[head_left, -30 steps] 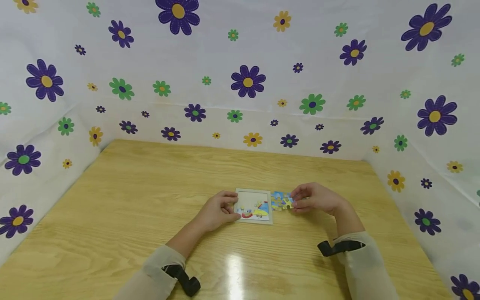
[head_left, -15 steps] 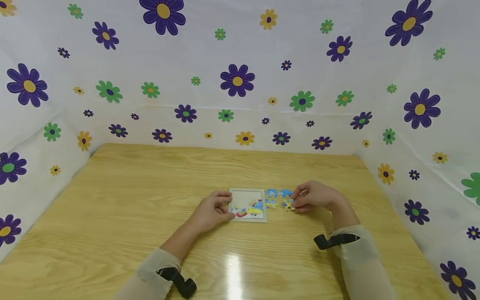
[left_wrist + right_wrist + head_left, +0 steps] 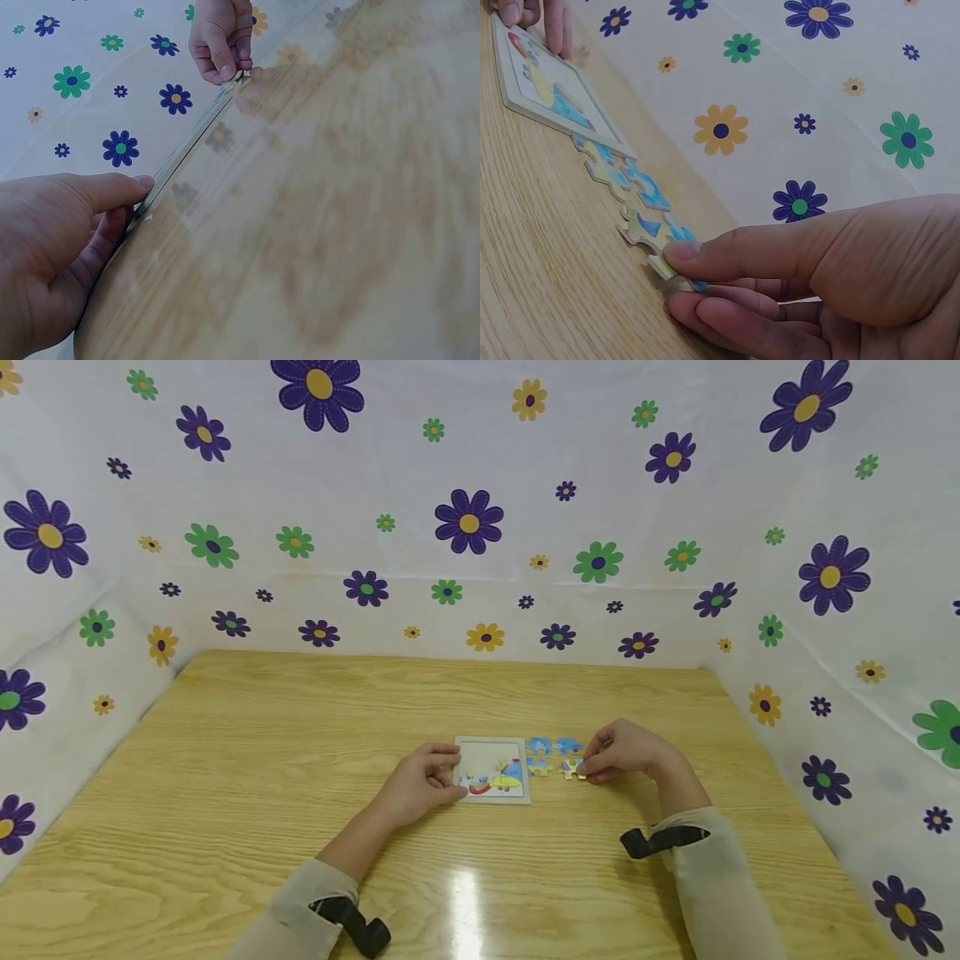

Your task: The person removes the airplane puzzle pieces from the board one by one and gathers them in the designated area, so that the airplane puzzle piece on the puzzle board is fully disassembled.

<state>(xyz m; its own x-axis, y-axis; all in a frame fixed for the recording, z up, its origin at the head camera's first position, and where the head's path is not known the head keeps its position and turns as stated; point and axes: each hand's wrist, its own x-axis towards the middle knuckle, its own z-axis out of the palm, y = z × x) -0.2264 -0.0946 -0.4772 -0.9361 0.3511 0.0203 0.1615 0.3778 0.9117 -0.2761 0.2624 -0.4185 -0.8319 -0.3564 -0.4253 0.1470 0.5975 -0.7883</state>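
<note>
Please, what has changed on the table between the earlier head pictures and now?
The right hand has drawn the yellow jigsaw piece with a purple mark slightly right, opening a gap to the yellow-and-blue jigsaw piece beside it. No new grip or release shows. The left hand still holds the square, pale-rimmed puzzle frame, whose contents look unchanged.

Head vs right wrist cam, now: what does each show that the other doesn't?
Head only: the beige sleeves and black wrist straps.

Right wrist only: the cut side edges of the pinched puzzle piece, too small to make out from the head.

Both: left hand on the puzzle frame, right hand pinching that piece, other pieces, wooden table, flowered cloth.
</note>
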